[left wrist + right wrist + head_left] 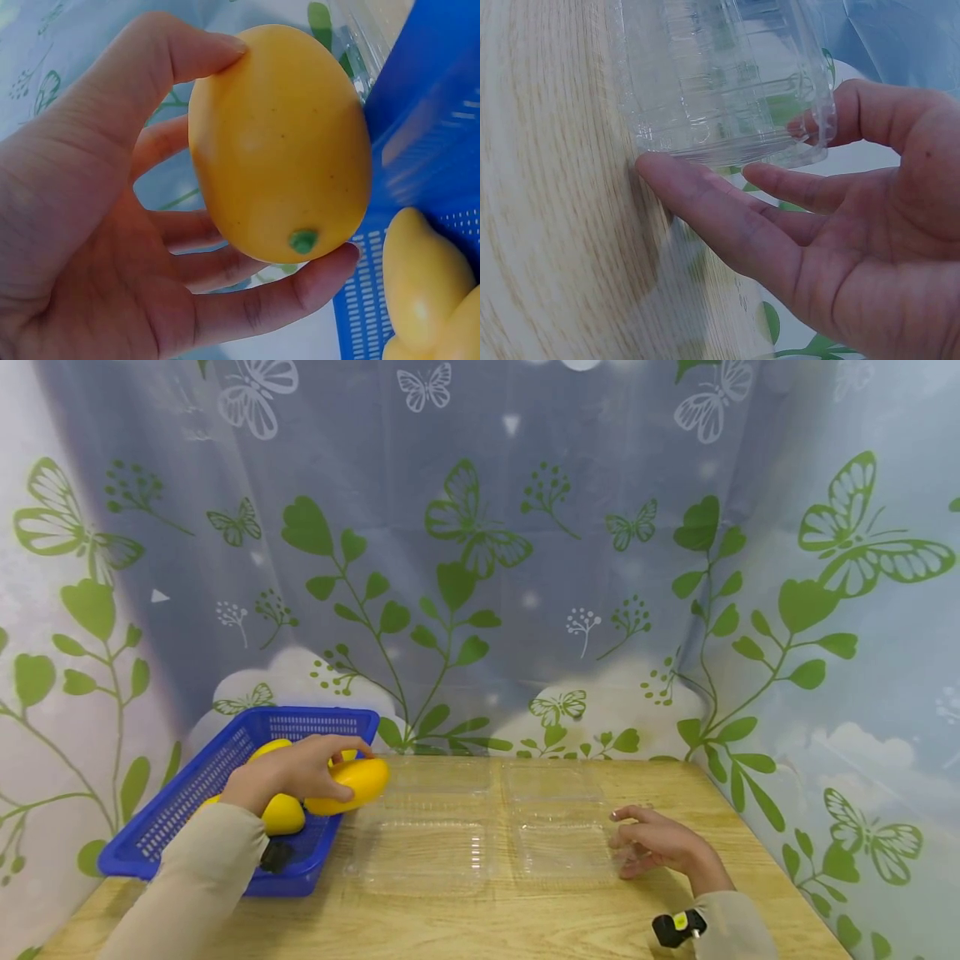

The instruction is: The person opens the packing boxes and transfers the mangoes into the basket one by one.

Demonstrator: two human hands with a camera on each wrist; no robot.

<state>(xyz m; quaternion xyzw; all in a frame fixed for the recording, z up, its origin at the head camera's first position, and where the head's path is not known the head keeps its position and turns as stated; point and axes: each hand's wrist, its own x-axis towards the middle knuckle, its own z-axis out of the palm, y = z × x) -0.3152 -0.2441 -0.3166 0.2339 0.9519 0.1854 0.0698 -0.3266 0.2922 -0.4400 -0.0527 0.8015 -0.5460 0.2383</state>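
My left hand (pixel 303 772) grips a yellow toy mango (pixel 360 783) between thumb and fingers, at the right rim of the blue basket (pixel 300 881). In the left wrist view the mango (pixel 281 142) shows a small green stem stub facing the camera. More yellow mangoes (pixel 283 815) lie in the basket, partly hidden by the left hand and sleeve. At the right, my right hand (pixel 660 843) rests its fingertips at the side edge of a clear plastic box (pixel 566 852). Its fingers (pixel 720 214) are spread and loosely bent along that edge.
A second clear plastic box (pixel 423 856) sits between the basket and the right box. Both boxes have their lids laid back behind them on the wooden table (pixel 450 935). A curtain (pixel 480 652) printed with butterflies and leaves hangs behind and at the sides.
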